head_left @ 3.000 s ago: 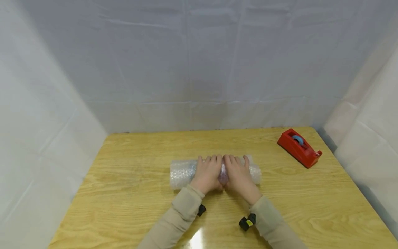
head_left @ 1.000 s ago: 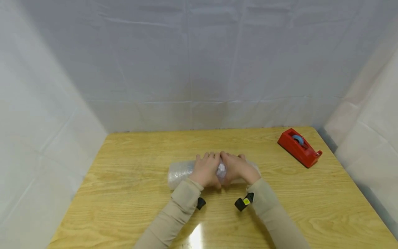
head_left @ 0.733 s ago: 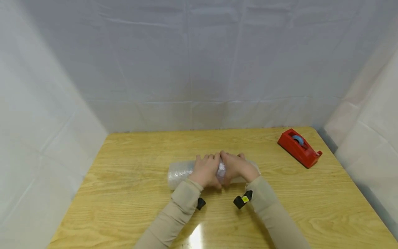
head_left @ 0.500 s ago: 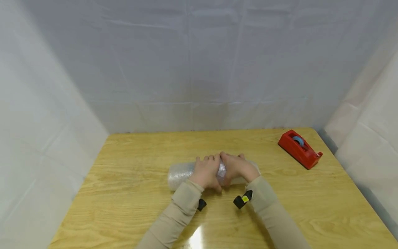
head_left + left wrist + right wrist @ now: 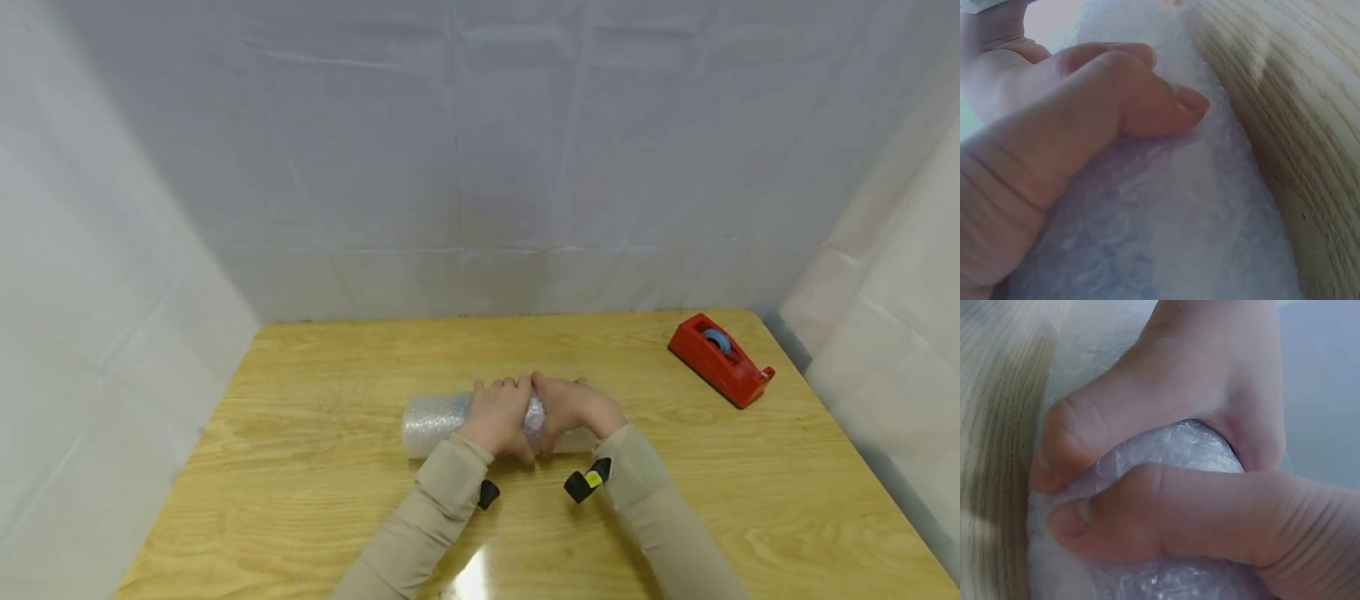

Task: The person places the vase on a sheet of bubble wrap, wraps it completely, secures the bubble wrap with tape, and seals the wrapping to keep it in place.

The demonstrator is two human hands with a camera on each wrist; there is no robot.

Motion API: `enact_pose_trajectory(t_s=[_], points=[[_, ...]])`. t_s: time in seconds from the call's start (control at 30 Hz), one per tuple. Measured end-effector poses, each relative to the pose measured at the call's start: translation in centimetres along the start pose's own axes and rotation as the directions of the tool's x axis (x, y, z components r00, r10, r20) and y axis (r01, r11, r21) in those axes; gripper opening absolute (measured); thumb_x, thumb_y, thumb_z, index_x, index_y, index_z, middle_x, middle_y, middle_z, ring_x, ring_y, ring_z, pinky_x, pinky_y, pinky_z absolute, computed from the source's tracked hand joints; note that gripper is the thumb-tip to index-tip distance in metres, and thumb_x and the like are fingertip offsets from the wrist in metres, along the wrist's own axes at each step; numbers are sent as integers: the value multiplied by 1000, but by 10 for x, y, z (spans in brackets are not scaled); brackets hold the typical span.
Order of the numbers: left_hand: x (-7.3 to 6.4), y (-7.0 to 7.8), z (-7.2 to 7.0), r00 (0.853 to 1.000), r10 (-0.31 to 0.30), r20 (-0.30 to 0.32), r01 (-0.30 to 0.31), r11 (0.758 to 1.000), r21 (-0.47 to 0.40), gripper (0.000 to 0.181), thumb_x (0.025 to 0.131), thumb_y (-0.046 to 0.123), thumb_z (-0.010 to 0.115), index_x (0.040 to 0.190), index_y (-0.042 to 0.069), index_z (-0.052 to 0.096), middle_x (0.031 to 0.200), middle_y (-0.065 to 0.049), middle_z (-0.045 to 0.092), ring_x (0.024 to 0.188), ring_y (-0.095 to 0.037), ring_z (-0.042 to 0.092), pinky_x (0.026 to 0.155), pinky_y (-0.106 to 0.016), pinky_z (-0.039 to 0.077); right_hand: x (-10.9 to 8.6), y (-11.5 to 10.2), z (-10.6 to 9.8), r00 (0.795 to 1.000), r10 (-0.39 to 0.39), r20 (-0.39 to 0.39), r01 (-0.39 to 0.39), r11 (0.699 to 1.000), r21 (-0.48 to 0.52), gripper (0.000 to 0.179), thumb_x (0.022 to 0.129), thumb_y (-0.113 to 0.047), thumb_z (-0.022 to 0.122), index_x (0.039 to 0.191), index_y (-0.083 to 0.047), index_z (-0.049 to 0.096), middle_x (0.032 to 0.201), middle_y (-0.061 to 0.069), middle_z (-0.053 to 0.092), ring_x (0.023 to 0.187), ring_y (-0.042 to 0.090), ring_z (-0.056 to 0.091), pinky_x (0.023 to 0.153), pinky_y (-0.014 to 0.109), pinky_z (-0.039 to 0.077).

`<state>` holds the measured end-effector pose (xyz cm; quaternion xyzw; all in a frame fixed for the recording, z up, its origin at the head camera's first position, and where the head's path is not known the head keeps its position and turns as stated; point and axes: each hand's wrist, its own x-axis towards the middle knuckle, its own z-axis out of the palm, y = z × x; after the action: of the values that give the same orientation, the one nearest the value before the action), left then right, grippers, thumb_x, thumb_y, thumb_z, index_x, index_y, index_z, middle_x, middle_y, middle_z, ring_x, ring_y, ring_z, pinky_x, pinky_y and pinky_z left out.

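A roll of bubble wrap [image 5: 435, 423] lies crosswise on the wooden table in the head view. My left hand [image 5: 497, 419] grips it around the middle, fingers over the far side and thumb on the near side. Close beside it, my right hand [image 5: 575, 410] curls over the roll too, covering much of its right part. In the left wrist view, the left thumb [image 5: 1166, 112] presses into the clear bubble surface [image 5: 1166, 231]. Both thumbs lie side by side on the wrap in the right wrist view, with bubble wrap [image 5: 1166, 450] showing between the hands. What is inside the roll is hidden.
A red tape dispenser [image 5: 720, 362] with a blue-cored roll stands at the back right of the table [image 5: 322, 500]. White sheeting [image 5: 495, 167] hangs behind and at both sides. A small black wrist device [image 5: 587, 481] sits at the right cuff.
Since the earliest frame, my right hand has turned, its wrist rising and its fingers bunching closer to the left hand. Over the last second, both hands stay nearly still on the roll.
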<state>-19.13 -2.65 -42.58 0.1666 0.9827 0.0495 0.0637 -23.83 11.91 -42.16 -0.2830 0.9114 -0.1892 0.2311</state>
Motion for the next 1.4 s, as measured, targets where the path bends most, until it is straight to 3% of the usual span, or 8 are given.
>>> enact_pose_trajectory(t_s=[0.1, 0.23, 0.43, 0.67, 0.83, 1.1, 1.4], points=[[1, 0, -2, 1000, -5, 2, 5, 1000, -5, 117, 49, 52, 95, 143, 5, 44, 130, -16, 60, 120, -34, 56, 103, -65, 34, -3, -1, 1, 999, -10, -40, 8, 999, -36, 84, 52, -23, 95, 124, -11, 54, 108, -2, 64, 98, 19, 59, 105, 60, 27], [2, 2, -3, 1000, -13, 8, 12, 1000, 17, 114, 49, 53, 95, 142, 7, 46, 129, -14, 61, 118, -33, 57, 102, -63, 36, -11, -5, 6, 990, -9, -139, -9, 992, -127, 88, 54, -26, 94, 131, -10, 56, 121, 3, 63, 111, 26, 58, 108, 62, 23], [1, 4, -6, 999, -26, 20, 25, 999, 23, 110, 47, 52, 96, 137, 8, 50, 126, -13, 62, 116, -32, 58, 101, -63, 37, -22, -13, 25, 960, -9, -279, -81, 948, -308, 108, 59, -52, 90, 145, -6, 44, 140, 12, 54, 127, 35, 49, 110, 63, 22], [3, 4, -7, 999, -21, 34, 21, 1000, 6, 114, 47, 50, 96, 140, 7, 45, 126, -12, 62, 115, -31, 59, 102, -63, 37, -26, -14, 38, 919, -39, -393, -99, 940, -325, 106, 58, -52, 92, 140, -3, 46, 134, 15, 57, 121, 35, 53, 107, 64, 26], [3, 3, -7, 1000, -20, 20, 20, 999, -24, 110, 48, 48, 96, 137, 9, 43, 124, -13, 63, 112, -32, 60, 101, -64, 37, -25, -12, 38, 911, -68, -407, -71, 946, -316, 104, 57, -54, 92, 138, -4, 49, 129, 13, 59, 117, 34, 55, 105, 64, 28], [-1, 2, -6, 1000, 12, -29, -11, 1000, 26, 112, 53, 53, 94, 143, 8, 44, 139, -12, 54, 125, -30, 52, 100, -62, 39, -21, -12, 34, 928, -41, -370, -72, 955, -287, 107, 55, -47, 94, 140, -4, 46, 133, 13, 57, 120, 35, 54, 106, 64, 27], [-2, 0, 3, 996, -3, -86, 7, 999, 49, 111, 47, 54, 95, 136, 6, 49, 128, -12, 61, 116, -28, 59, 100, -59, 40, -16, -10, 28, 940, -48, -337, -45, 964, -263, 103, 52, -47, 94, 136, -7, 50, 131, 11, 58, 120, 33, 54, 107, 64, 26]])
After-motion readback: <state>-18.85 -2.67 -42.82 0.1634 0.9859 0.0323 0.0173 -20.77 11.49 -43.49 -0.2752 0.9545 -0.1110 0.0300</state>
